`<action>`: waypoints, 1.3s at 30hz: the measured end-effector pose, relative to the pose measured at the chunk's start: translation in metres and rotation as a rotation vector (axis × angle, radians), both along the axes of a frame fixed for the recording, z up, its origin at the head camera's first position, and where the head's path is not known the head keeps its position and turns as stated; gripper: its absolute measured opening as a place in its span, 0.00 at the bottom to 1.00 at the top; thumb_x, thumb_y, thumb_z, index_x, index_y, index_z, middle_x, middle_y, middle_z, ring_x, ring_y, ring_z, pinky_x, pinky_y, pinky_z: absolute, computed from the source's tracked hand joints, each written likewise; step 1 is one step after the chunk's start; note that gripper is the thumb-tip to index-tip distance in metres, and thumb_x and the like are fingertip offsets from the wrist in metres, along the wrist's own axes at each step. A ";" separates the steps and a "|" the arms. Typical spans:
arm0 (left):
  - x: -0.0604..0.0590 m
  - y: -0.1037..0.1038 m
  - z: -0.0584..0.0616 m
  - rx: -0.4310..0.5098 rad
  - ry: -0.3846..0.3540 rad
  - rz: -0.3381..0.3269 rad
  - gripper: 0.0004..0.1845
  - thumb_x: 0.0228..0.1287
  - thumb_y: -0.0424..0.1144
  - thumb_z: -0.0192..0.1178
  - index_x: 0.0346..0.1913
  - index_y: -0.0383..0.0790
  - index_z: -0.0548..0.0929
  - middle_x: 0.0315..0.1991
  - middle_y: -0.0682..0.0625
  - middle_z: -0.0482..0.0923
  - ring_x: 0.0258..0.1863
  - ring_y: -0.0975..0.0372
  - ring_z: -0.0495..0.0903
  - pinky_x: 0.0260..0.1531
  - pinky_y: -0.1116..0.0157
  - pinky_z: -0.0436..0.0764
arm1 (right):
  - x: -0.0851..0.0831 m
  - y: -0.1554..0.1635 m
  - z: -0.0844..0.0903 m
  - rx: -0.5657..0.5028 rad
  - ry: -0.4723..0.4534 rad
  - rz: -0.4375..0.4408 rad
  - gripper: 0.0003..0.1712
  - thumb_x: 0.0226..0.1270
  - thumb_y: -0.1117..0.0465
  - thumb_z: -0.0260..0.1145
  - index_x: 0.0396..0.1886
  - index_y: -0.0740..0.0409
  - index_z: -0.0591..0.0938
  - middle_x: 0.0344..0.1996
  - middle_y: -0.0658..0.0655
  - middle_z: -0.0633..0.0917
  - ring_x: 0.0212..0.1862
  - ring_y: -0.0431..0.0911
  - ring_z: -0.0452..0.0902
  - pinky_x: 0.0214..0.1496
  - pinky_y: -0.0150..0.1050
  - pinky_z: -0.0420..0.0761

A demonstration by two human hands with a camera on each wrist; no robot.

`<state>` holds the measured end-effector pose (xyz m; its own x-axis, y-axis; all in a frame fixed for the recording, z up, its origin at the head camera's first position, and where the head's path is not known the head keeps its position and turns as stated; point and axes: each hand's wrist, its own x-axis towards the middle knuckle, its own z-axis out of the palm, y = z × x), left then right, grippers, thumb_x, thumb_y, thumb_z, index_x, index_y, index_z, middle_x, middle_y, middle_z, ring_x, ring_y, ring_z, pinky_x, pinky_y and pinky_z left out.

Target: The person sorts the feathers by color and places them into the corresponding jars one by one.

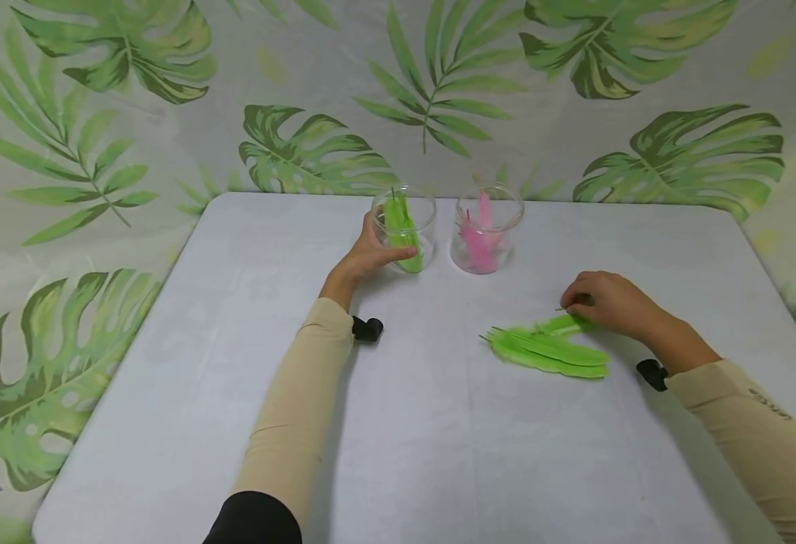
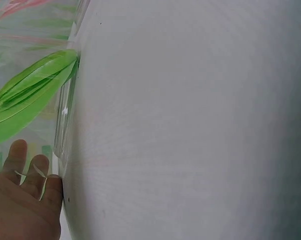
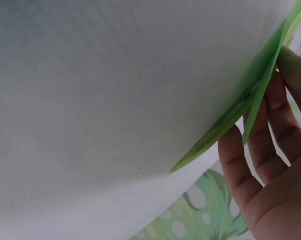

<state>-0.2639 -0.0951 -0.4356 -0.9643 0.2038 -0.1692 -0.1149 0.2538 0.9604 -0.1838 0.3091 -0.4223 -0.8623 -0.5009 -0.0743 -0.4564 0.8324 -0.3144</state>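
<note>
My left hand (image 1: 365,253) grips a clear glass jar (image 1: 427,227) near the table's back edge, thumb across its front. Several bright green feathers (image 1: 401,227) stand in that jar; the left wrist view shows green feathers (image 2: 38,87) through the wall, above my fingers (image 2: 40,165). On the right, my right hand (image 1: 611,302) pinches a green feather (image 1: 561,325) at the edge of a small pile of green feathers (image 1: 547,351) on the table. In the right wrist view the feather (image 3: 263,90) runs between thumb and fingers (image 3: 235,155).
A second clear jar (image 1: 462,253) with pink feathers (image 1: 481,242) stands just right of the first one. White cloth covers the table (image 1: 404,438). Behind it hangs a leaf-printed backdrop (image 1: 438,75).
</note>
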 end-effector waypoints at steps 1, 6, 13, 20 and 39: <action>0.000 0.000 0.000 -0.004 -0.001 0.001 0.61 0.52 0.43 0.75 0.79 0.53 0.40 0.78 0.45 0.50 0.80 0.53 0.47 0.79 0.50 0.49 | 0.000 0.000 0.000 0.005 0.001 0.000 0.05 0.63 0.66 0.69 0.37 0.54 0.88 0.36 0.52 0.86 0.40 0.48 0.81 0.46 0.49 0.80; 0.000 0.000 0.000 -0.005 -0.008 -0.002 0.61 0.52 0.43 0.75 0.79 0.54 0.39 0.79 0.45 0.49 0.81 0.53 0.46 0.79 0.50 0.49 | -0.002 -0.002 -0.001 0.022 0.002 0.009 0.05 0.64 0.67 0.69 0.36 0.54 0.88 0.35 0.52 0.85 0.38 0.47 0.80 0.45 0.49 0.79; -0.001 0.000 -0.002 -0.004 -0.010 -0.003 0.61 0.52 0.43 0.75 0.79 0.53 0.40 0.79 0.44 0.49 0.81 0.52 0.46 0.79 0.50 0.49 | 0.001 -0.001 -0.001 0.017 -0.008 -0.001 0.05 0.64 0.67 0.68 0.37 0.55 0.87 0.36 0.53 0.85 0.40 0.48 0.80 0.46 0.50 0.80; 0.000 0.001 -0.002 0.002 -0.015 -0.008 0.61 0.52 0.44 0.75 0.79 0.53 0.39 0.79 0.45 0.49 0.81 0.54 0.45 0.79 0.51 0.49 | -0.001 0.002 0.020 -0.092 0.055 -0.059 0.05 0.68 0.68 0.64 0.41 0.62 0.83 0.40 0.60 0.87 0.43 0.53 0.82 0.44 0.50 0.80; 0.000 0.001 0.000 0.014 -0.023 0.000 0.61 0.52 0.43 0.74 0.79 0.54 0.39 0.80 0.45 0.46 0.81 0.53 0.44 0.79 0.51 0.48 | -0.047 -0.004 0.097 -0.258 0.194 -0.225 0.18 0.76 0.58 0.57 0.61 0.52 0.81 0.39 0.48 0.86 0.35 0.27 0.73 0.31 0.34 0.70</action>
